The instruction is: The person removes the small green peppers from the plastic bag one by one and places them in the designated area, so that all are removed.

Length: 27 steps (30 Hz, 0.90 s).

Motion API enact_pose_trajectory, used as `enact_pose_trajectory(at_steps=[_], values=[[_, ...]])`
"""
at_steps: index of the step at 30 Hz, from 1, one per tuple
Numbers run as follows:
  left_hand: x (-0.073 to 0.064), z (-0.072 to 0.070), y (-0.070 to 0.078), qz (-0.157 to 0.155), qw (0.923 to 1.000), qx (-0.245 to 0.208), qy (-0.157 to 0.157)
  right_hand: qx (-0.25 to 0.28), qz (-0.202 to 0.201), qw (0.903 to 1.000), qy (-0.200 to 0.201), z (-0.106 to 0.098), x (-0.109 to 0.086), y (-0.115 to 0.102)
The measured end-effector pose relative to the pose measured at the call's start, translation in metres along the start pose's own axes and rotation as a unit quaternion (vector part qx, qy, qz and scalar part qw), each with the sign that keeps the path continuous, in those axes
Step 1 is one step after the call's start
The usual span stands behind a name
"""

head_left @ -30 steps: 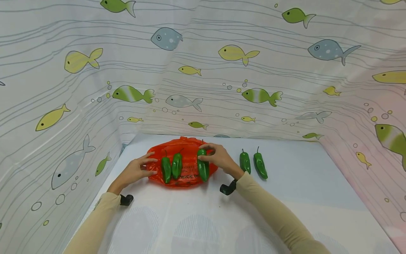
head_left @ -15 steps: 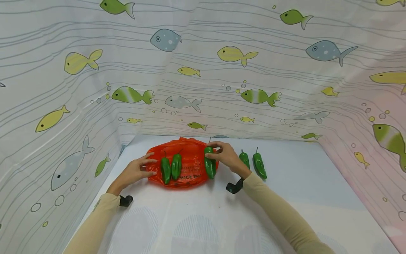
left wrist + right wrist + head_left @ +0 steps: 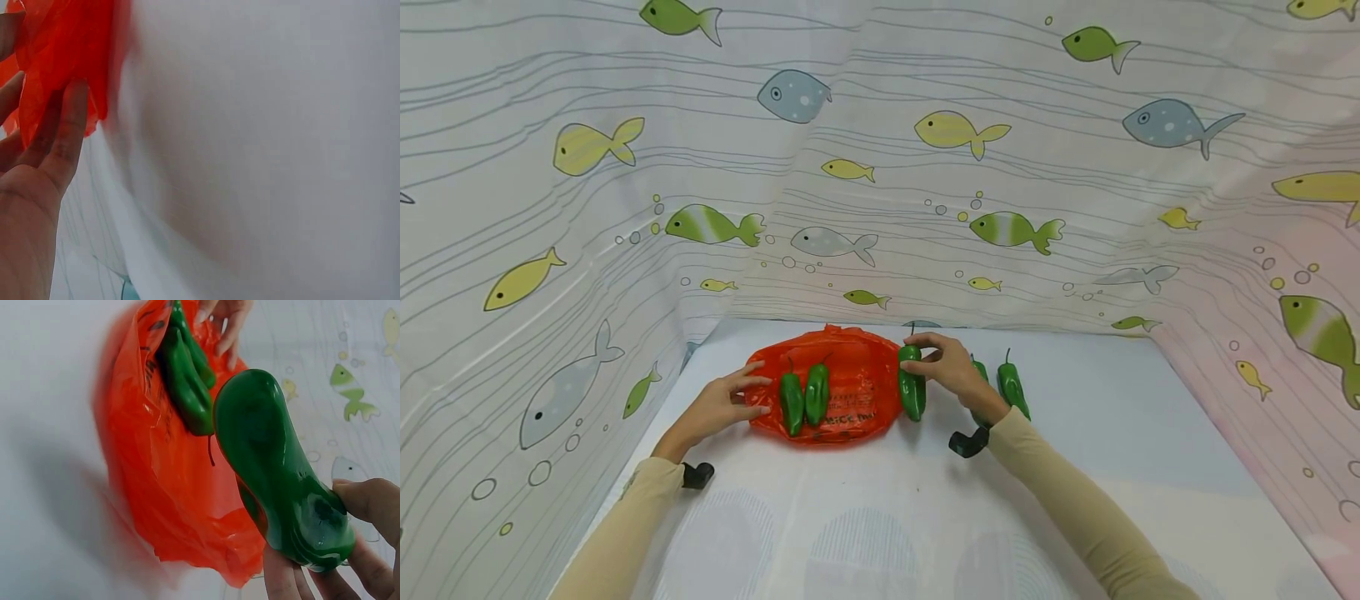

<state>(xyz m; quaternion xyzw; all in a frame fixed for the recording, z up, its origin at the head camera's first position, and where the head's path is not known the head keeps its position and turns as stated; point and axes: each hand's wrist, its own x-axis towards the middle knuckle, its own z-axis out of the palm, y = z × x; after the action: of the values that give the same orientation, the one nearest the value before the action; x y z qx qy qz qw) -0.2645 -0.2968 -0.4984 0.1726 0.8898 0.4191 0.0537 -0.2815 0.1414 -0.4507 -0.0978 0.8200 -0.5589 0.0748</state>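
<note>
My right hand pinches a shiny green pepper near its stem end, its blunt tip pointing down, at the right edge of a red plastic bag. In the right wrist view the held pepper fills the middle, in front of the bag. Two more green peppers, one left and one right, lie side by side on the bag's left half. Spread fingers of my left hand touch the bag's left side. The left wrist view shows those fingertips against the red plastic.
Right of the bag are two more green peppers: a nearer one, mostly covered by my right hand, and a farther one. The white table is enclosed by a fish-patterned curtain at the back and sides.
My right hand has carried its pepper rightward, from over the bag to the bag's right edge. It now covers more of the two peppers on the right. My left hand stays put.
</note>
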Motion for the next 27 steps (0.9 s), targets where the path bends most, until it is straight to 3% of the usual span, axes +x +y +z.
enact_pose_trajectory(at_steps=[18,27], values=[[-0.001,0.0,0.001,0.014,0.9999,0.009,0.003,0.01,-0.016,0.9997,0.018,-0.031,-0.005,0.013],[-0.001,0.0,0.0,0.013,0.9999,-0.008,-0.001,0.018,0.01,0.9991,0.038,-0.046,-0.007,0.025]])
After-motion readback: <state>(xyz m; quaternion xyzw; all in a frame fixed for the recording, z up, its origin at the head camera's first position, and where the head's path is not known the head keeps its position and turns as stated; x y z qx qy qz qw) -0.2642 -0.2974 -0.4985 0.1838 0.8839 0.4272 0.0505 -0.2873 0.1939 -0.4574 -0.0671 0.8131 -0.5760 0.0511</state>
